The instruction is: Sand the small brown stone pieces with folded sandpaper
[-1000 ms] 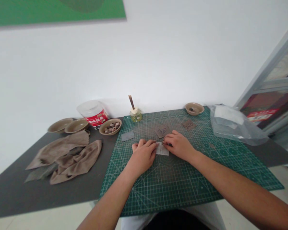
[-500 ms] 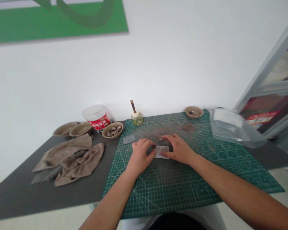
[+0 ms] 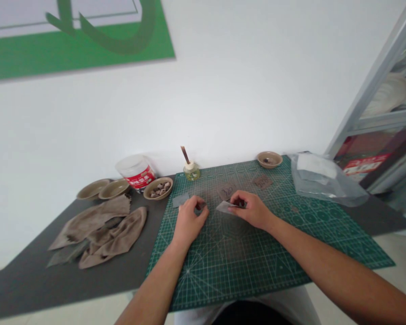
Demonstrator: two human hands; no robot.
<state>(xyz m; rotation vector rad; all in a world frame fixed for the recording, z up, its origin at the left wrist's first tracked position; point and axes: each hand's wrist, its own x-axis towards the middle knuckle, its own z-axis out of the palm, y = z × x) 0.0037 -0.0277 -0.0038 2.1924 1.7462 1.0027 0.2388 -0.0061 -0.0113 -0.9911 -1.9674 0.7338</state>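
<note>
Both my hands rest near the middle of a green cutting mat (image 3: 257, 266). My right hand (image 3: 251, 208) pinches a small pale grey sheet (image 3: 223, 207) and lifts its edge off the mat. My left hand (image 3: 188, 220) is curled, its fingertips closed on a small dark piece (image 3: 200, 206) that I cannot make out. Just beyond the hands lie a brown square with writing (image 3: 226, 191), a second brown square (image 3: 263, 182) and a grey square (image 3: 180, 200).
On the dark table (image 3: 30, 284) lie brown cloths (image 3: 101, 230) at the left, two empty bowls (image 3: 101, 189), a bowl of small stones (image 3: 158, 188), a red-labelled tub (image 3: 136, 170), a small bottle with a stick (image 3: 191, 169), another bowl (image 3: 269, 159) and a plastic bag (image 3: 321, 179). Shelves (image 3: 385, 117) stand at the right.
The hands have drawn apart. The right hand has lifted the pale sheet off the mat, and the left has pulled back to the left with a small dark piece. The camera tilted up slightly.
</note>
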